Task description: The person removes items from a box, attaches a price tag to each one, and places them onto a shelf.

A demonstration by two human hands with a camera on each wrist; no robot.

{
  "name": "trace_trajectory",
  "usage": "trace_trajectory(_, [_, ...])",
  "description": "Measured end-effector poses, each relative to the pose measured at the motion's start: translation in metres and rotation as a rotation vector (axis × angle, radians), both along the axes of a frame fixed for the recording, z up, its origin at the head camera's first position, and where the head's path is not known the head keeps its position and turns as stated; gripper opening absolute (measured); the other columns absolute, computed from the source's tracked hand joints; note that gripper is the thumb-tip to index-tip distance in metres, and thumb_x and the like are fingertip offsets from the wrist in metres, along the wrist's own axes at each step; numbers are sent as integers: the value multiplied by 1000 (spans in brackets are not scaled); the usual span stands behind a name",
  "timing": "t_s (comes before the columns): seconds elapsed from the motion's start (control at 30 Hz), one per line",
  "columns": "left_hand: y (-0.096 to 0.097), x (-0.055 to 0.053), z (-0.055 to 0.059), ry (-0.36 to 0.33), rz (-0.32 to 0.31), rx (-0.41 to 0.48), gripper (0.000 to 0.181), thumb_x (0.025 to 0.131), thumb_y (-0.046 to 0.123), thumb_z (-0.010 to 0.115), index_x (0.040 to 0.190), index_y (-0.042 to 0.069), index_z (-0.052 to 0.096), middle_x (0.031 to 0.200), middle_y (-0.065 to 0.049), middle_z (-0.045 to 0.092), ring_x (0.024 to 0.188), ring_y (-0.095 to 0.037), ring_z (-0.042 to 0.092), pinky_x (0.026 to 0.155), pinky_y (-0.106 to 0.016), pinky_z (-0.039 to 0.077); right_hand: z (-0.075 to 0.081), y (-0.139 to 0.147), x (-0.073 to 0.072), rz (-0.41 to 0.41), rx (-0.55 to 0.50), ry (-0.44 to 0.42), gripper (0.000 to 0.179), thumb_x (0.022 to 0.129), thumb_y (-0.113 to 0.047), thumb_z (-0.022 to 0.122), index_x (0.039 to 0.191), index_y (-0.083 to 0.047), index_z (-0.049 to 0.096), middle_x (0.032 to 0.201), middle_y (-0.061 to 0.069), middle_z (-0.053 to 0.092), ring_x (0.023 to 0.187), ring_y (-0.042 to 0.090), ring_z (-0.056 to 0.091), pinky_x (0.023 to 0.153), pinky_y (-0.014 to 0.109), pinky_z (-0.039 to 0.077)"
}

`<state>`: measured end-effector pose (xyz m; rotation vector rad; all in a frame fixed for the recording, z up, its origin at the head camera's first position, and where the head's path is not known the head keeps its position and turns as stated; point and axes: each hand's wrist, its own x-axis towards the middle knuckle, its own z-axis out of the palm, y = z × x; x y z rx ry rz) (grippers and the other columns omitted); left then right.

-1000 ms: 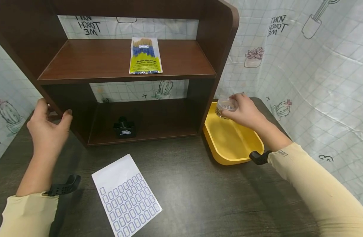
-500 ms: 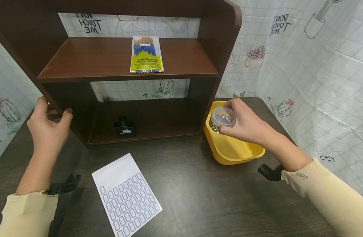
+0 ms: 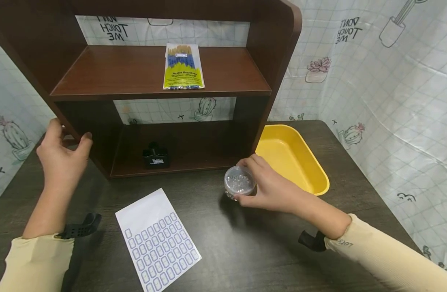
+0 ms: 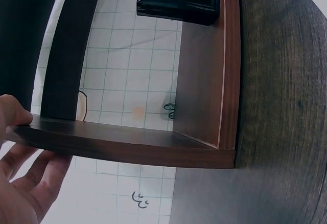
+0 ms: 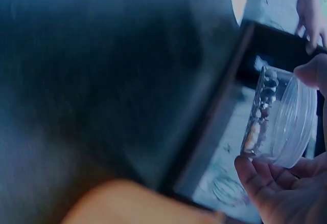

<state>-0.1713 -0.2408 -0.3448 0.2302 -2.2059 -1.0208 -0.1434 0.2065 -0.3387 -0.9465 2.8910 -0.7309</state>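
Note:
My right hand [image 3: 268, 184] holds a small round clear plastic jar [image 3: 239, 181] by its side, over the dark table in front of the shelf's right end. In the right wrist view the jar [image 5: 278, 116] shows small shiny metallic pieces inside and a clear lid, with thumb and fingers around it. At the left, my left hand [image 3: 64, 156] grips the side panel of the brown wooden shelf [image 3: 165, 97]. The left wrist view shows the thumb of the left hand [image 4: 30, 168] on the panel's inner side and the fingers on its outer side.
A yellow tray [image 3: 292, 158] stands right of the shelf. A dark ink bottle [image 3: 156, 157] sits on the lower shelf, and a pack of artist brushes [image 3: 183, 68] lies on the upper one. A white label sheet [image 3: 158, 241] lies on the table [image 3: 238, 251].
My right hand has brought the jar from over the yellow tray leftward and nearer, to over the table in front of the shelf. The left hand keeps its grip on the panel.

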Motion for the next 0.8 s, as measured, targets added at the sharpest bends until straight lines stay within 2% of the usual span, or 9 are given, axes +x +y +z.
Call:
trace_trajectory(0.1, [0,0,0,2,-4,6,37,96,17,66,132,9,64,96,39,48,83,25,48,71,0,38,-14,-9,4,6,-17,-30,66,80,-36,86,131,-6,57,119,5,57,107,15,55,90,31,56])
trace_trajectory(0.2, [1,1,1,-4,0,-1,38,96,17,66,134,9,63,101,28,58,83,25,47,71,0,38,-25,-16,5,8,-29,-55,68,80,-37,86,133,-6,57,120,5,57,107,15,55,91,30,56])
trace_trajectory(0.3, [1,0,1,-4,4,-5,39,96,17,66,134,8,63,103,24,60,84,25,47,72,-1,38,-34,-23,3,17,-38,-74,69,80,-36,87,134,-5,57,120,6,57,109,17,54,93,32,55])
trace_trajectory(0.47, [0,1,0,10,-4,13,37,95,16,67,131,8,64,95,38,49,84,24,50,74,-3,40,-46,-31,0,47,-32,-82,69,80,-37,87,133,-4,58,119,7,57,110,18,53,96,34,54])
trace_trajectory(0.57, [0,0,0,10,-3,11,37,95,16,67,132,8,64,96,38,49,84,24,49,74,-2,40,-52,-34,-2,58,-33,-85,69,80,-36,88,133,-4,58,120,7,58,110,18,54,97,34,55])
trace_trajectory(0.63, [0,0,0,4,-1,8,38,96,16,67,133,8,63,100,31,56,85,24,49,74,-2,39,-54,-36,-3,60,-35,-91,69,80,-36,88,133,-4,57,121,7,58,111,18,54,97,34,55])
trace_trajectory(0.8, [1,0,1,-15,7,-9,41,97,17,66,137,10,62,113,1,68,86,24,47,73,-1,38,-56,-39,-4,56,-32,-105,70,81,-36,87,135,-4,57,123,8,58,112,19,54,97,35,56])
